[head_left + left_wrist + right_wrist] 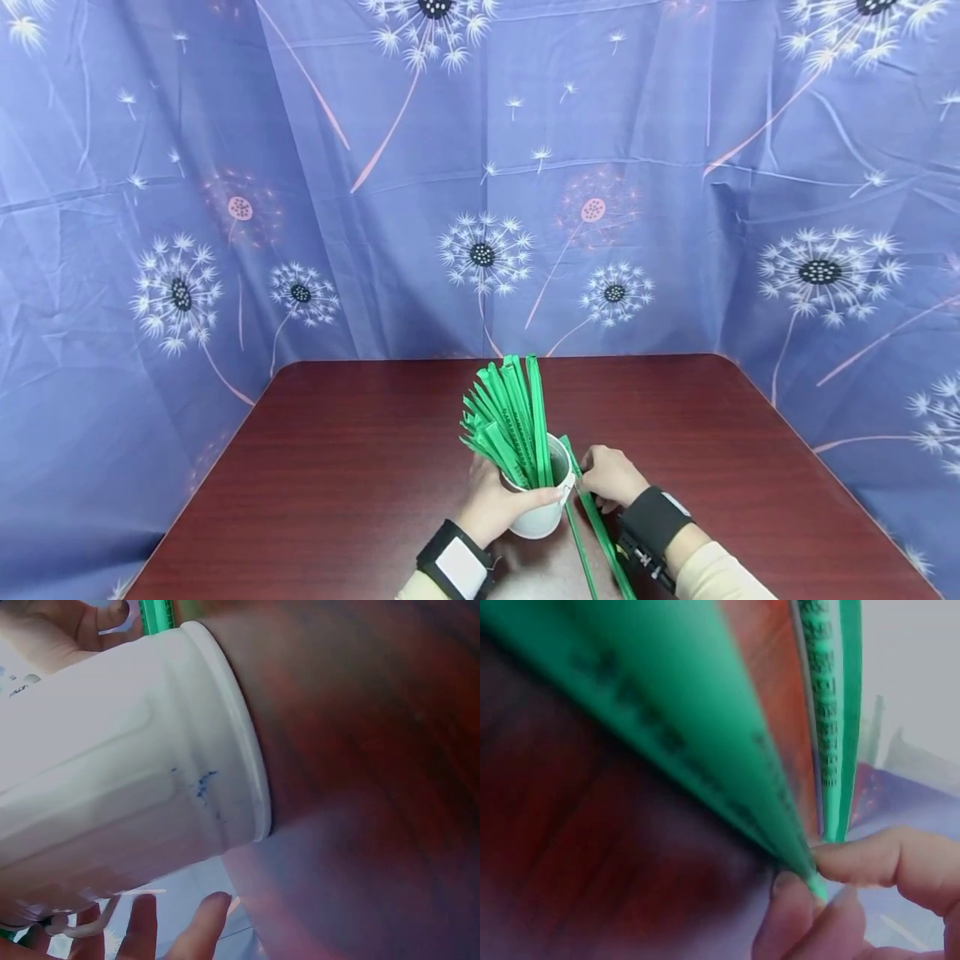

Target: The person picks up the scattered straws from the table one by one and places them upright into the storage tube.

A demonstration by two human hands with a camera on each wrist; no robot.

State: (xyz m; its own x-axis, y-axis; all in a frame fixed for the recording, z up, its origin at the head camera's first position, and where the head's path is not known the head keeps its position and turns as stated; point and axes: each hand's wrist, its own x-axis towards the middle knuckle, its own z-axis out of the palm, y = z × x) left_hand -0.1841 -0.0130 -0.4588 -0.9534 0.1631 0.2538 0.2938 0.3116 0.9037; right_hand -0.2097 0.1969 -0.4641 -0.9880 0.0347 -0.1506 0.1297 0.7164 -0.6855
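Note:
My left hand (pixel 491 504) holds a small white bucket (pixel 534 523) by its side, thumb across the front near the rim. A thick bunch of green paper-wrapped straws (pixel 513 408) stands in it, leaning left and fanned out above the rim. In the left wrist view the bucket's wall (pixel 112 750) fills the left side, its base close over the table. Just right of the bucket, my right hand (pixel 613 477) pinches the end of a green wrapped straw (pixel 705 750) between thumb and fingers. Another wrapped straw (pixel 829 712) lies beside it, close to the fingertips.
The dark red-brown table (pixel 360 467) stretches behind and to both sides of the hands. A blue curtain (pixel 405 275) with dandelion prints hangs along its back and sides. Black straps with devices sit on both wrists.

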